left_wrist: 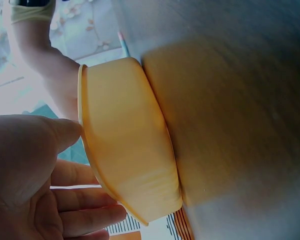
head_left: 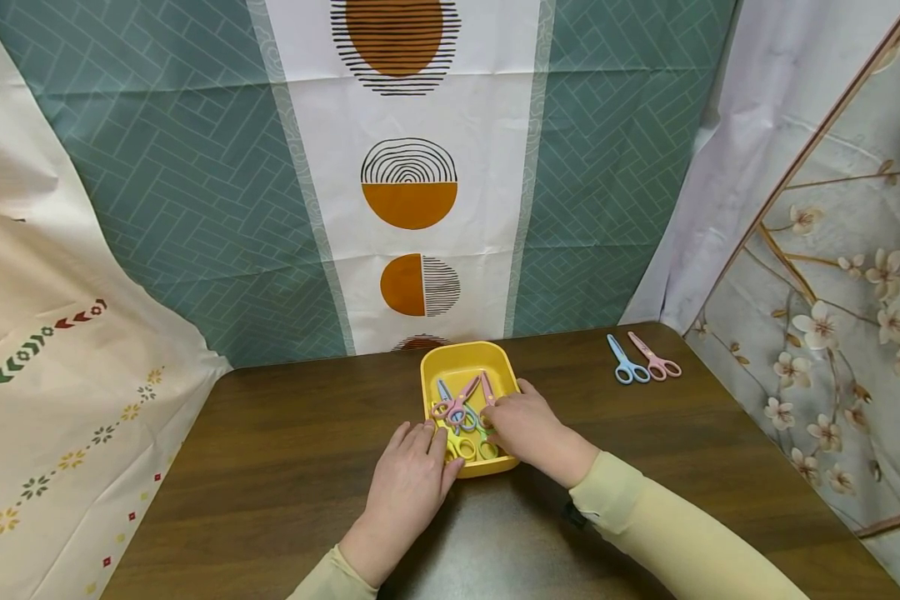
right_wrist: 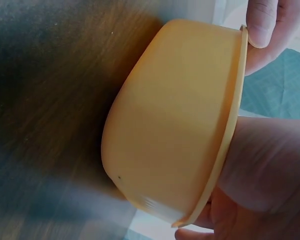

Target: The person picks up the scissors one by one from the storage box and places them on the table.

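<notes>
Tabletop point(head_left: 292, 433) of dark wood grain spreads around both hands; beyond them I see a teal-and-white hanging point(head_left: 412, 117) printed with orange circles, flanked by a patterned cream cloth point(head_left: 52, 275) on the left hand's side and a blossom-print cloth point(head_left: 817, 333) on the right's. Between the hands on the wood sits a glossy yellow tray point(head_left: 456, 360), where pink, blue, yellow and green scissors point(head_left: 465, 395) lie jumbled and overlapping. The left hand point(head_left: 408, 473) rests at the near rim, fingers almost straight, gripping nothing. The right hand point(head_left: 536, 429) reaches over the opposite rim, fingertips hidden from me; I cannot tell how curled they are or whether they hold anything. Well beyond it, blue scissors point(head_left: 623, 360) and pink scissors point(head_left: 650, 357) lie side by side.
</notes>
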Available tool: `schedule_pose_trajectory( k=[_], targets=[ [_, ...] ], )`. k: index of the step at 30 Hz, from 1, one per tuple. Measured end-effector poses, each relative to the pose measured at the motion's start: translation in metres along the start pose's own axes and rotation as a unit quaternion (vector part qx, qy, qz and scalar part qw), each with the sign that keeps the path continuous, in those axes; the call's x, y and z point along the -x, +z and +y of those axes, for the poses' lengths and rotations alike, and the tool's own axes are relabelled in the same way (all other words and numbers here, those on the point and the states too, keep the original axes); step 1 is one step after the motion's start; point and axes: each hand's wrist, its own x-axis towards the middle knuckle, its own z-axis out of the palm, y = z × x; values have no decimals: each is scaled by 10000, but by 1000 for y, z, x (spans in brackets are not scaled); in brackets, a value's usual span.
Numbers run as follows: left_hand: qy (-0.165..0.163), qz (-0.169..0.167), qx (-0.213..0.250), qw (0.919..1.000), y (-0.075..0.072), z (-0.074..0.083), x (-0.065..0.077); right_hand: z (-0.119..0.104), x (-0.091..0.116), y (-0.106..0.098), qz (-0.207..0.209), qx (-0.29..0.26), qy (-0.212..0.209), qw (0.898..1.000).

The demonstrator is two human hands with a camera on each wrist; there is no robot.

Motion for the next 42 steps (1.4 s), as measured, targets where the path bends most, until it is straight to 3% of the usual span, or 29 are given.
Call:
schedule_pose_trajectory(
  k=[24, 32, 42],
  targets=[
    [-70, -195, 5, 9998, 0, 0, -1, -5, -11, 6, 32, 467, 56, 9989],
    [-30, -84, 48, 9999, 0, 0, 0, -5, -14, 8, -31, 421, 155, 9990],
    [-68, -202, 59, 9998, 0, 0, -1, -4, -15, 11, 217, -34, 270, 9994]
  ],
)
